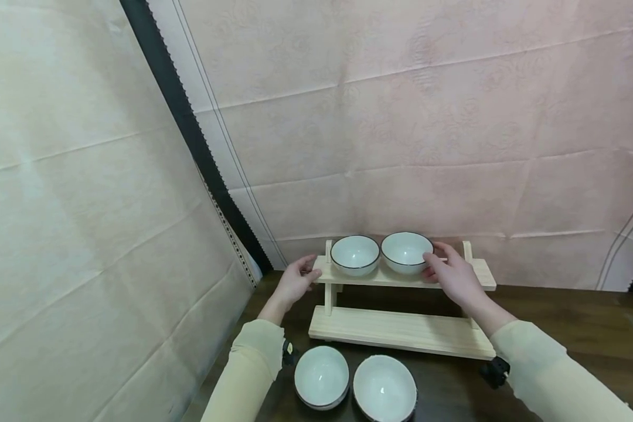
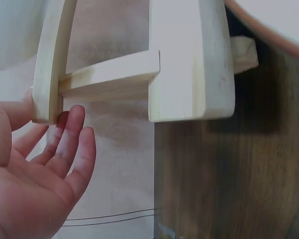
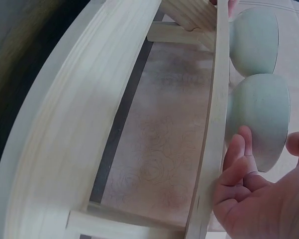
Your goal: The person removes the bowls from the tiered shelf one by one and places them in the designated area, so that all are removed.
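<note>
Two white bowls with dark rims, a left bowl (image 1: pixel 355 256) and a right bowl (image 1: pixel 407 253), stand side by side on the upper board of a pale wooden two-tier rack (image 1: pixel 395 328). My right hand (image 1: pixel 453 275) holds the right bowl at its right side. Its thumb is at the rim and its curled fingers lie against the lower wall, as the right wrist view shows. At the left end of the upper board is my left hand (image 1: pixel 295 281), thumb beside the board end (image 2: pixel 46 107), fingers loosely extended.
Two more white bowls, one on the left (image 1: pixel 322 377) and one on the right (image 1: pixel 384 388), stand on the dark wooden table (image 1: pixel 569 328) in front of the rack. A pale patterned cloth (image 1: pixel 427 129) hangs behind the rack, and another cloth (image 1: pixel 111 234) hangs at the left.
</note>
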The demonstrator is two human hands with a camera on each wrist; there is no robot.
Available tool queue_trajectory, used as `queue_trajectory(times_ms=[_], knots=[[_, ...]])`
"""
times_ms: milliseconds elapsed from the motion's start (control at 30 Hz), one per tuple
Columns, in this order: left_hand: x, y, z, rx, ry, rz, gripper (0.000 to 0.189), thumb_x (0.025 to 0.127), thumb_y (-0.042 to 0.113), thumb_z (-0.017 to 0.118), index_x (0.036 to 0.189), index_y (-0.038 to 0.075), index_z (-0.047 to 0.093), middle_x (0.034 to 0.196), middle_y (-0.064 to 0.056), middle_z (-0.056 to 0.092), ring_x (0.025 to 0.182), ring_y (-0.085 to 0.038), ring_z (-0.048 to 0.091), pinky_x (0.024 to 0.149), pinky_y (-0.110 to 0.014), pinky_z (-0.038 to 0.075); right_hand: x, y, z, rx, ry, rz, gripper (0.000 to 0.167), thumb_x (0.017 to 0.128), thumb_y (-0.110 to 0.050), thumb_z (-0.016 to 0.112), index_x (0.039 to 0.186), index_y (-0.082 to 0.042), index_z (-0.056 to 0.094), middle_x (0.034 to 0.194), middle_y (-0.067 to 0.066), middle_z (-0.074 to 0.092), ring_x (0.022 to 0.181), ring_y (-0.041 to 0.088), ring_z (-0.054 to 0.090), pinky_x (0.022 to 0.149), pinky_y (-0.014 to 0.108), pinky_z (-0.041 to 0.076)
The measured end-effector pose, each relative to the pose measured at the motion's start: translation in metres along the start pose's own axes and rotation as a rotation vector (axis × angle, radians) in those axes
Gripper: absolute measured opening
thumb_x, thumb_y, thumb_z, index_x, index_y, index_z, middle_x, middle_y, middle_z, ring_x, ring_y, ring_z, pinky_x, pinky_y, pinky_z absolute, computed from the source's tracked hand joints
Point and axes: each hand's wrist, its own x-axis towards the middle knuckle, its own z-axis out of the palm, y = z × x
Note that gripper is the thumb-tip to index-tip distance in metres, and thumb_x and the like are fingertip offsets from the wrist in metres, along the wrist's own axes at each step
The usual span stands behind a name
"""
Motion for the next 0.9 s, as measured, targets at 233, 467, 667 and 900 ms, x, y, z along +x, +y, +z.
queue_trajectory(times_ms=[233, 467, 667, 900], knots=[[-0.002, 0.004, 0.002, -0.024, 0.008, -0.031, 0.049, 0.107, 0.017, 0.068, 0.154, 0.011, 0.058, 0.126, -0.013, 0.063, 0.1, -0.023, 0.065, 0.08, -0.04, 0.059, 0.002, 0.001, 0.001, -0.017, -0.011, 0.026, 0.074, 0.113, -0.041, 0.048, 0.165, 0.005, 0.024, 0.133, 0.026, 0.061, 0.1, 0.023, 0.072, 0.095, 0.042, 0.058], [0.0, 0.007, -0.001, -0.013, -0.004, -0.075, 0.049, 0.106, 0.019, 0.07, 0.153, 0.013, 0.059, 0.127, -0.011, 0.062, 0.102, -0.024, 0.063, 0.081, -0.042, 0.058, 0.005, 0.0, 0.0, -0.014, -0.028, 0.036, 0.073, 0.113, -0.037, 0.049, 0.164, 0.008, 0.024, 0.131, 0.026, 0.063, 0.096, 0.02, 0.073, 0.092, 0.037, 0.059], [0.001, 0.009, -0.002, 0.019, 0.009, -0.087, 0.047, 0.106, 0.019, 0.071, 0.151, 0.015, 0.061, 0.127, -0.01, 0.063, 0.106, -0.025, 0.062, 0.08, -0.041, 0.058, 0.008, 0.001, -0.001, -0.015, -0.035, 0.044, 0.074, 0.112, -0.037, 0.051, 0.164, 0.008, 0.024, 0.123, 0.023, 0.068, 0.094, 0.019, 0.073, 0.094, 0.04, 0.058], [0.0, 0.012, -0.001, 0.046, 0.003, -0.098, 0.046, 0.106, 0.019, 0.069, 0.151, 0.016, 0.061, 0.127, -0.011, 0.063, 0.108, -0.026, 0.062, 0.079, -0.038, 0.057, 0.008, 0.002, -0.002, -0.012, -0.036, 0.044, 0.074, 0.112, -0.036, 0.051, 0.164, 0.008, 0.024, 0.118, 0.022, 0.072, 0.093, 0.018, 0.074, 0.094, 0.04, 0.059]])
